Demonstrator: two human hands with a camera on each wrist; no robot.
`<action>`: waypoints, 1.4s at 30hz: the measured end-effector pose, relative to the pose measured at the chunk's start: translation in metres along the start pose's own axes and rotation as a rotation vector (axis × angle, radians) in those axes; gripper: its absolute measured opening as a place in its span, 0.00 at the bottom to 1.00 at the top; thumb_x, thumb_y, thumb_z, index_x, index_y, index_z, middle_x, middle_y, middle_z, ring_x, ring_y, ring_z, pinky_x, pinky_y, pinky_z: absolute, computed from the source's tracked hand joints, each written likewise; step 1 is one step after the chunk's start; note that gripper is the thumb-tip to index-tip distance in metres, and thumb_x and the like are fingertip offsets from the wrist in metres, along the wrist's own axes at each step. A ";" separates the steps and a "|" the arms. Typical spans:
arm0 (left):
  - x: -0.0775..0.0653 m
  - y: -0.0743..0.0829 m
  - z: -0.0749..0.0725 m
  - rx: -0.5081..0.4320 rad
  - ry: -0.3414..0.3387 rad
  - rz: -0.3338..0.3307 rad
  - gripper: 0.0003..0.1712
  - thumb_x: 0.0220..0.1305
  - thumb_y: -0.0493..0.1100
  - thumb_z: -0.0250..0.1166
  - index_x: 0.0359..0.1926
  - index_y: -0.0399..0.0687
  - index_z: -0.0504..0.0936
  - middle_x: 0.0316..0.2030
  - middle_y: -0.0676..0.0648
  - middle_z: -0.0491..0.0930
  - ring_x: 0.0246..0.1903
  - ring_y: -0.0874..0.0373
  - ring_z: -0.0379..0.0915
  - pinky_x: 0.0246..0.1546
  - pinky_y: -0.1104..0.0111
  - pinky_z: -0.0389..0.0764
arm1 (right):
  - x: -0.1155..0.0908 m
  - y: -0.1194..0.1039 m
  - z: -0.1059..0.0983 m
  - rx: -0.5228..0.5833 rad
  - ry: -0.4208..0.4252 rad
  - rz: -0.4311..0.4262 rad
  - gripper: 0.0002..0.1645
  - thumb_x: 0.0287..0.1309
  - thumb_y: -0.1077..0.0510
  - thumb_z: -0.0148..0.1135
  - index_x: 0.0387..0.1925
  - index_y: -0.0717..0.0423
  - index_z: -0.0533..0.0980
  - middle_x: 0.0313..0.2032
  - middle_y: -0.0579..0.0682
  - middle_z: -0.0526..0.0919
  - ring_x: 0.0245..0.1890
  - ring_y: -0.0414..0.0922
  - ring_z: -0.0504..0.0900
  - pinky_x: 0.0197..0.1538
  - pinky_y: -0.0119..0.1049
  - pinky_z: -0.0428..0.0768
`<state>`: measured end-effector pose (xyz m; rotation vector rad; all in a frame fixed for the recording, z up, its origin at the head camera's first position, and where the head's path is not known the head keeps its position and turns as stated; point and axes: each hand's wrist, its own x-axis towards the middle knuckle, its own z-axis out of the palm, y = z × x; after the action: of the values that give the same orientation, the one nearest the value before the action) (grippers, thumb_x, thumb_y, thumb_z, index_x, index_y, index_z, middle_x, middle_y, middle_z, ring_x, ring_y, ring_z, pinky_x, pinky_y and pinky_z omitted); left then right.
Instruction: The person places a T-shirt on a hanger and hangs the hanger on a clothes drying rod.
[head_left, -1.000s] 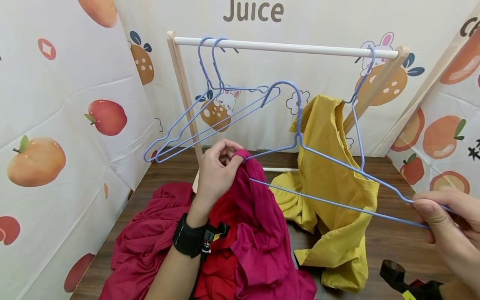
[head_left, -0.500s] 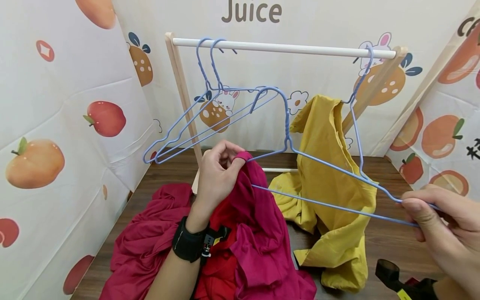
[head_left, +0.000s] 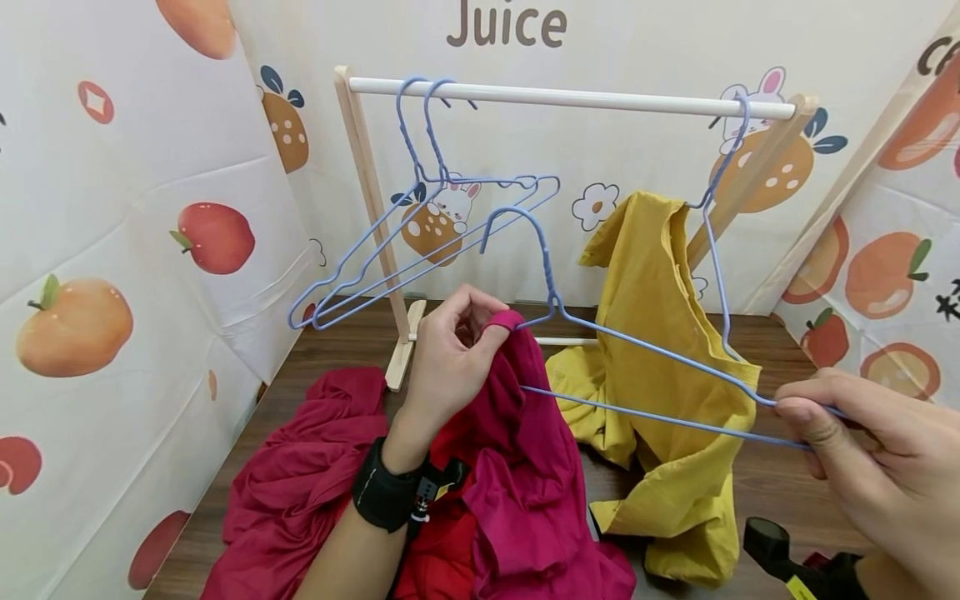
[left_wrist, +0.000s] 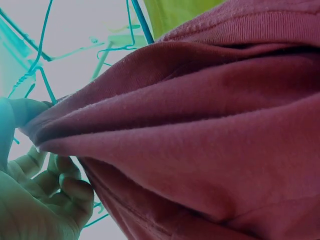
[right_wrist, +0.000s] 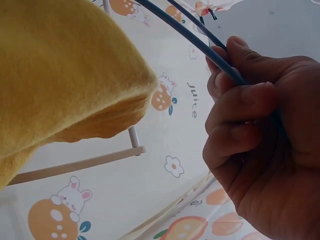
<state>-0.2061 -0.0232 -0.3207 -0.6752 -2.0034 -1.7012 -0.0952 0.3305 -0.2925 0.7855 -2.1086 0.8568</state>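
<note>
My left hand (head_left: pixel 453 358) pinches the edge of a magenta shirt (head_left: pixel 532 475) between thumb and fingers, lifting that part off the table. A blue wire hanger (head_left: pixel 547 271) has its left end inside the shirt, hidden by the cloth. Its right end is gripped by my right hand (head_left: pixel 877 454), and its hook leans up to the left. In the left wrist view the shirt (left_wrist: pixel 200 135) stretches in folds away from the pinching fingers. Curled fingers of the right hand (right_wrist: pixel 265 125) wrap the hanger wire (right_wrist: pixel 185 32) in the right wrist view.
A rack with a white rail (head_left: pixel 570 97) stands behind, two bare blue hangers (head_left: pixel 367 229) at its left. A yellow shirt (head_left: pixel 652 308) hangs on another hanger (head_left: pixel 716 258) at the right. Dark red cloth (head_left: pixel 307 483) and bright red cloth (head_left: pixel 438 550) lie on the wooden table (head_left: pixel 795 483).
The hanger has shifted left and its hook has dropped lower. My right hand has moved left with it; my left hand has shifted slightly right, still pinching the magenta shirt.
</note>
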 end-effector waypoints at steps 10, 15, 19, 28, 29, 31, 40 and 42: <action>0.003 -0.005 0.001 0.029 -0.017 0.039 0.02 0.67 0.38 0.62 0.38 0.43 0.80 0.33 0.48 0.80 0.34 0.59 0.75 0.33 0.68 0.77 | 0.001 -0.003 0.005 0.078 0.030 -0.026 0.04 0.63 0.72 0.64 0.31 0.71 0.81 0.20 0.39 0.74 0.19 0.26 0.67 0.19 0.20 0.58; 0.003 -0.004 0.003 -0.011 -0.130 0.059 0.03 0.70 0.36 0.52 0.38 0.43 0.72 0.22 0.48 0.70 0.20 0.58 0.64 0.24 0.69 0.64 | 0.002 -0.009 0.006 0.087 0.026 -0.021 0.04 0.62 0.73 0.63 0.32 0.70 0.81 0.20 0.39 0.73 0.18 0.26 0.67 0.19 0.19 0.58; 0.002 -0.002 0.003 -0.094 -0.119 0.076 0.03 0.68 0.36 0.51 0.36 0.43 0.69 0.20 0.49 0.62 0.18 0.59 0.59 0.21 0.69 0.61 | 0.001 -0.010 0.006 0.077 0.022 -0.005 0.06 0.62 0.75 0.61 0.32 0.67 0.82 0.20 0.39 0.74 0.18 0.26 0.66 0.18 0.20 0.58; 0.003 0.006 -0.004 -0.257 -0.103 0.148 0.12 0.58 0.37 0.41 0.31 0.37 0.71 0.22 0.46 0.67 0.19 0.58 0.62 0.19 0.68 0.62 | -0.009 0.002 0.002 0.119 0.017 0.023 0.08 0.63 0.78 0.57 0.34 0.71 0.81 0.23 0.42 0.75 0.19 0.27 0.68 0.16 0.21 0.57; 0.003 0.007 -0.005 -0.269 -0.108 0.145 0.13 0.57 0.36 0.41 0.31 0.36 0.72 0.23 0.45 0.69 0.20 0.58 0.64 0.20 0.68 0.64 | -0.010 0.004 0.002 0.119 0.015 0.030 0.08 0.63 0.78 0.57 0.35 0.71 0.81 0.23 0.42 0.75 0.19 0.28 0.68 0.16 0.21 0.57; 0.003 0.007 -0.007 -0.282 -0.123 0.146 0.13 0.56 0.32 0.41 0.33 0.35 0.73 0.23 0.44 0.70 0.21 0.58 0.65 0.21 0.69 0.66 | -0.012 0.005 0.001 0.115 0.014 0.044 0.08 0.63 0.78 0.56 0.35 0.71 0.81 0.23 0.42 0.74 0.19 0.28 0.68 0.16 0.21 0.57; 0.002 0.004 -0.015 -0.241 -0.260 0.211 0.06 0.69 0.30 0.54 0.46 0.35 0.73 0.29 0.42 0.76 0.27 0.57 0.74 0.27 0.69 0.76 | -0.018 0.008 -0.002 0.151 0.035 0.082 0.09 0.63 0.80 0.53 0.35 0.74 0.79 0.22 0.43 0.73 0.17 0.29 0.68 0.14 0.23 0.58; 0.002 0.003 -0.016 -0.231 -0.281 0.234 0.07 0.71 0.31 0.56 0.48 0.34 0.73 0.31 0.41 0.77 0.29 0.57 0.75 0.29 0.69 0.78 | -0.018 0.010 -0.002 0.203 0.038 0.073 0.09 0.63 0.80 0.52 0.34 0.75 0.79 0.22 0.44 0.73 0.16 0.30 0.69 0.14 0.22 0.58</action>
<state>-0.2060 -0.0387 -0.3145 -1.2382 -1.8260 -1.7884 -0.0913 0.3427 -0.3090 0.7931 -2.0496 1.1296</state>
